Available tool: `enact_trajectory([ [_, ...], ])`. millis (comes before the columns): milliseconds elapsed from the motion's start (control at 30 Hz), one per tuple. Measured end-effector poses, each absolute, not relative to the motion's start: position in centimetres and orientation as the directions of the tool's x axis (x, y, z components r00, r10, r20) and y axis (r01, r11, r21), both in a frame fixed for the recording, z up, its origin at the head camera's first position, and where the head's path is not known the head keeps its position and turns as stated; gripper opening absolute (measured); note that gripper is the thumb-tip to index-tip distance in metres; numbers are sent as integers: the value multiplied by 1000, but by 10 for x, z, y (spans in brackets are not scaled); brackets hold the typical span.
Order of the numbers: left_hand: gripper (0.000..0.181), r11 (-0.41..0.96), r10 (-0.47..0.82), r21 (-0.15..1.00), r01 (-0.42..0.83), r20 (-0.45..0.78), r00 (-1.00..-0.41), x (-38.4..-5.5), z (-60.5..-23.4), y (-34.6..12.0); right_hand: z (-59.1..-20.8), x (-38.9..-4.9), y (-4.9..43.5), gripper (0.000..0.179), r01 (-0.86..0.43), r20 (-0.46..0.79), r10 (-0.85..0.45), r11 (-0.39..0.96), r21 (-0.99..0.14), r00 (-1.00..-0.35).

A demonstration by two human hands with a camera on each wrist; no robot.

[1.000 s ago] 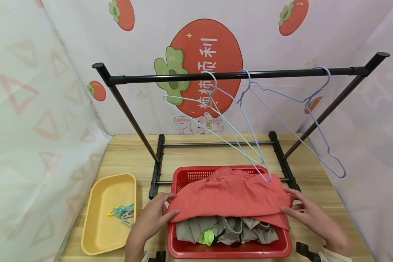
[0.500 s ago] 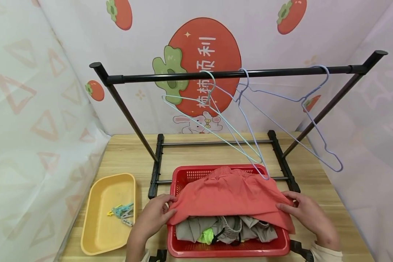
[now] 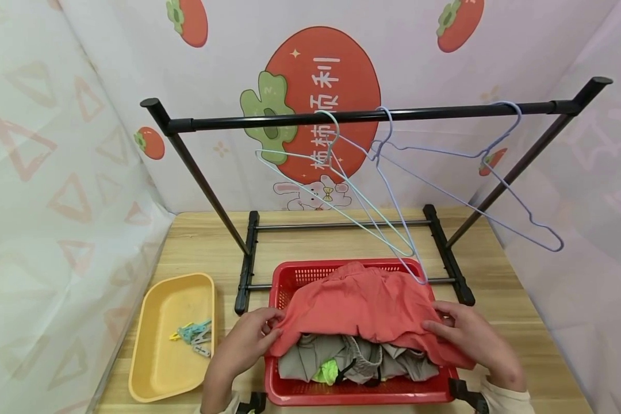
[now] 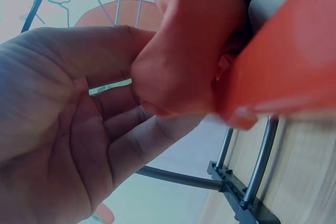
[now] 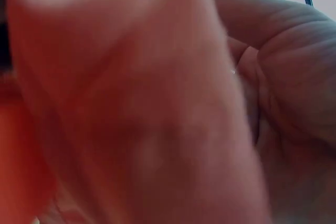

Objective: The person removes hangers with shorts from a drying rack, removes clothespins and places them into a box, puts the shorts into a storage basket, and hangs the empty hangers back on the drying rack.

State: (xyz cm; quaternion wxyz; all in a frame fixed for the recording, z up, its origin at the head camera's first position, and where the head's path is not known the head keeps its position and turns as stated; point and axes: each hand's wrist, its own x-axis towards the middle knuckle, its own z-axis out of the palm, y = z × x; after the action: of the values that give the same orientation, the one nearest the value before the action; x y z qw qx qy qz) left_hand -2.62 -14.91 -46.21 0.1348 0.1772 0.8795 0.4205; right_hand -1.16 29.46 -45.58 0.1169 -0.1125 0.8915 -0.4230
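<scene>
A pair of coral-red shorts (image 3: pixel 364 299), gathered at the waist, lies spread over the red basket (image 3: pixel 362 398). My left hand (image 3: pixel 248 339) pinches its left edge between thumb and fingers; the left wrist view shows the bunched cloth (image 4: pixel 178 51) in that grip. On the opposite side, my right hand (image 3: pixel 468 333) pinches the right edge, and part of the cloth hangs past the basket rim. In the right wrist view, blurred red cloth (image 5: pixel 142 108) hides most of the fingers. Grey clothes (image 3: pixel 352 356) and a bright green piece (image 3: pixel 327 372) show beneath the shorts.
Behind the basket stands a black rack (image 3: pixel 290 121). A mint hanger (image 3: pixel 310 187) and two lilac hangers, one at the middle (image 3: pixel 393 192) and one at the right (image 3: pixel 520 198), hang from its bar. A yellow tray (image 3: pixel 157 368) with several clothespins (image 3: pixel 194 334) sits at left.
Both hands have moved slightly inward, the right one more. The shorts' right end has slid down over the basket's side, and their lower edge has risen in the middle. The right hanger has swung.
</scene>
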Motion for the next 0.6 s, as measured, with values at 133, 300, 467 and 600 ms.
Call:
enact_trajectory([
  [133,24,559,440,805,201,-81,-895,-25,-461,-149,-457,-13,288,17,-151,-77,-381,534,-832,-921],
  [300,24,517,473,831,206,-76,-878,-24,-460,-147,-455,-15,284,40,-106,-134,-477,443,-890,-869],
  [467,22,507,504,838,201,-99,-858,-26,-460,-145,-454,-17,283,41,-123,-153,-537,444,-888,-830],
  [600,19,513,538,827,232,-99,-837,-28,-461,-141,-454,-19,281,38,-157,-159,-532,499,-852,-832],
])
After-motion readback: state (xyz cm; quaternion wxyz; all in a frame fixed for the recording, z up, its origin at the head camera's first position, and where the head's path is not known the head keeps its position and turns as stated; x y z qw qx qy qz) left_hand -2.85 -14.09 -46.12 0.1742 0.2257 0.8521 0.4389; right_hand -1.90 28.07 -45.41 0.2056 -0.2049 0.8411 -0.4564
